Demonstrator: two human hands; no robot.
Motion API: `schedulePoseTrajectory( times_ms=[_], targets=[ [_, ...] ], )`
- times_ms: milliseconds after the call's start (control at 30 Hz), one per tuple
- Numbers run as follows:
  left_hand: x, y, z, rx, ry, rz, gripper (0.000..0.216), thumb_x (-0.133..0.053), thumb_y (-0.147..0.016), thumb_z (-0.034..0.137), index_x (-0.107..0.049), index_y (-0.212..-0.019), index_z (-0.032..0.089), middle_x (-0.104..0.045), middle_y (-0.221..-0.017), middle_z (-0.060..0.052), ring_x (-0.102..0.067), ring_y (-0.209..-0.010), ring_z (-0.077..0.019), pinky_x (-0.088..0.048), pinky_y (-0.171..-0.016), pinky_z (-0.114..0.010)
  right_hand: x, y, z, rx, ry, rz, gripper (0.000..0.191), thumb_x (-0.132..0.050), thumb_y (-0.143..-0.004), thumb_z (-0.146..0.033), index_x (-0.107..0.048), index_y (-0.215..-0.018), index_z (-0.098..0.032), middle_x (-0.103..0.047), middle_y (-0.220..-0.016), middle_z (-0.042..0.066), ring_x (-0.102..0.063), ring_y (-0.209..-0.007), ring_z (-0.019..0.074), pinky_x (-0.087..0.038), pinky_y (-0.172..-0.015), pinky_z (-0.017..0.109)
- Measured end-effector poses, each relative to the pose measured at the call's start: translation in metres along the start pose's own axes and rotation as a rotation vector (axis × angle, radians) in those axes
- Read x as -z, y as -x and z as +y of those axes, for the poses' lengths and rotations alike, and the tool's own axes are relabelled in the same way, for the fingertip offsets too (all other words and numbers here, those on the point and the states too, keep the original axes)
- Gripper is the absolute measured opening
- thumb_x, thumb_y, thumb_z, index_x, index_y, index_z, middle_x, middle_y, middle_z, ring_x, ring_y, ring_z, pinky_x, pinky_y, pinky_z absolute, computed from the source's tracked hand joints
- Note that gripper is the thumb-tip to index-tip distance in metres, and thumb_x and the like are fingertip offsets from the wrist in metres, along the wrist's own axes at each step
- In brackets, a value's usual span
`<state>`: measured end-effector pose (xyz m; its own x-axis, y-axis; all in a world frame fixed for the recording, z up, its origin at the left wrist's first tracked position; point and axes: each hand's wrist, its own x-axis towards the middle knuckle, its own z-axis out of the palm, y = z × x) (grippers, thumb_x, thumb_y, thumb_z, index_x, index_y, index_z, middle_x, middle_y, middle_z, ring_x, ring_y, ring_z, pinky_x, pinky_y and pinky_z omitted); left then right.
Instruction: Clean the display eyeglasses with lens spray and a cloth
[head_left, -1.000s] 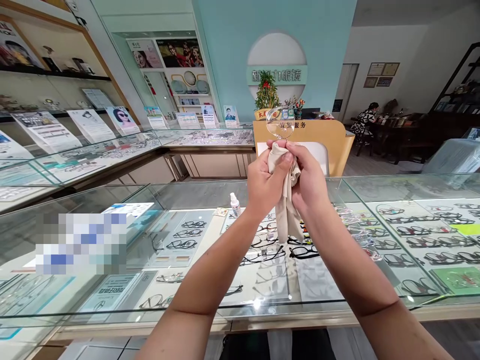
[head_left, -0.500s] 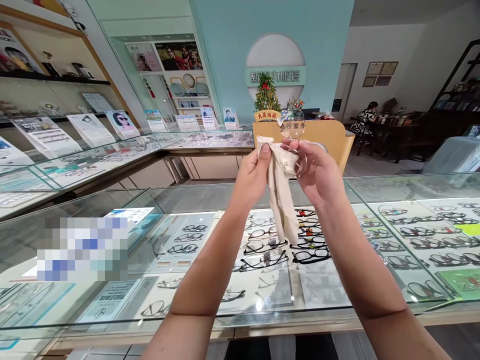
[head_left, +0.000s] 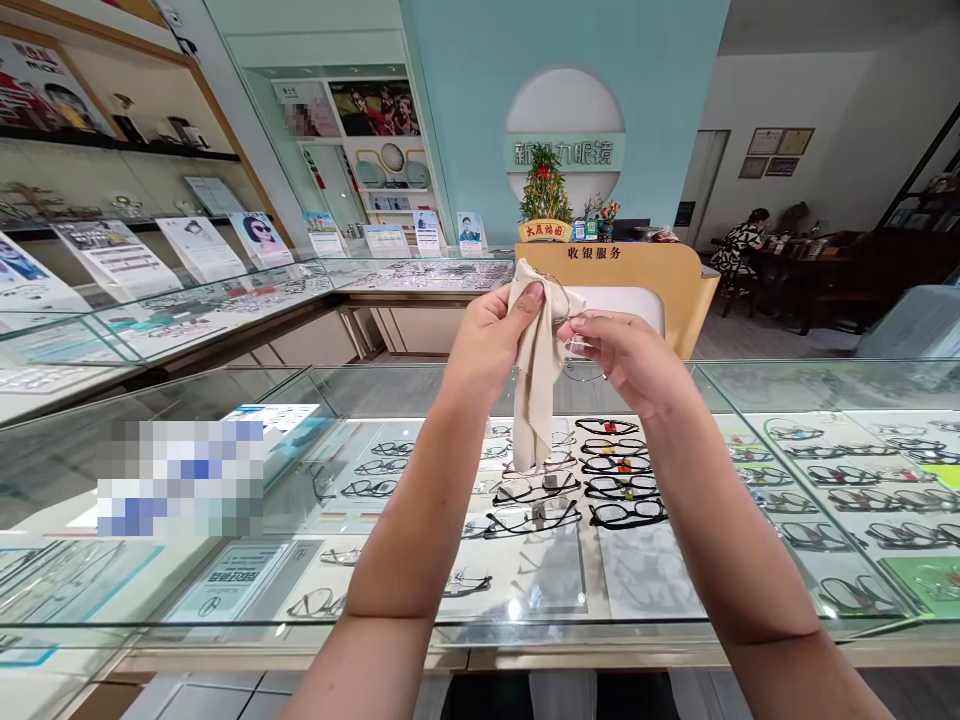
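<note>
My left hand (head_left: 495,330) is closed on a cream cleaning cloth (head_left: 536,390), thumb pressed on its top, and the cloth's long end hangs down. The cloth is folded around one lens of a pair of thin-rimmed eyeglasses (head_left: 583,372). My right hand (head_left: 630,350) pinches the glasses' thin frame between thumb and fingers. Their other clear lens shows below my right fingers, so the frame stands roughly on end. Part of the frame is hidden by the cloth and fingers. Both hands are raised above the glass display case (head_left: 382,385).
Beneath the glass top lie rows of spectacle frames (head_left: 626,487). A second glass counter (head_left: 247,290) with standing cards runs along the left and back. Behind stands a wooden cashier desk (head_left: 686,300) with a potted plant (head_left: 543,185). A person (head_left: 739,245) sits at the far right.
The cloth has come over the upper lens, which was bare before. The glasses have shifted slightly down and left, and both hands have drawn closer together. The view has turned a little left.
</note>
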<state>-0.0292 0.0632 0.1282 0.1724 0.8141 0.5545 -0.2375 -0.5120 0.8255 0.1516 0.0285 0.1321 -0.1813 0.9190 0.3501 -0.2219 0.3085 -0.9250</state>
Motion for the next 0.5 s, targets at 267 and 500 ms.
schedulePoseTrajectory(
  times_ms=[267,500],
  targets=[
    [0.004,-0.002,0.004,0.023,0.033,-0.193,0.053,-0.106,-0.067,0.049,-0.081,-0.103,0.02,-0.082,-0.092,-0.004,-0.072,-0.074,-0.0157,-0.058,-0.069,-0.025,0.01,0.001,-0.007,-0.003,-0.013,-0.047,0.015,-0.091,-0.07,-0.037,-0.088,-0.074,-0.023,-0.08,-0.085,0.005,-0.065,-0.084,0.0167,-0.05,-0.081,0.031],
    [-0.023,-0.001,-0.014,-0.131,0.078,0.047,0.054,-0.098,-0.076,0.066,-0.073,-0.09,0.02,-0.071,-0.075,0.002,-0.06,-0.06,-0.0101,-0.05,-0.058,-0.022,0.004,0.003,-0.006,0.002,-0.015,-0.12,0.016,-0.091,-0.07,-0.038,-0.086,-0.072,-0.023,-0.079,-0.081,0.004,-0.066,-0.083,0.0163,-0.052,-0.084,0.031]
  ],
)
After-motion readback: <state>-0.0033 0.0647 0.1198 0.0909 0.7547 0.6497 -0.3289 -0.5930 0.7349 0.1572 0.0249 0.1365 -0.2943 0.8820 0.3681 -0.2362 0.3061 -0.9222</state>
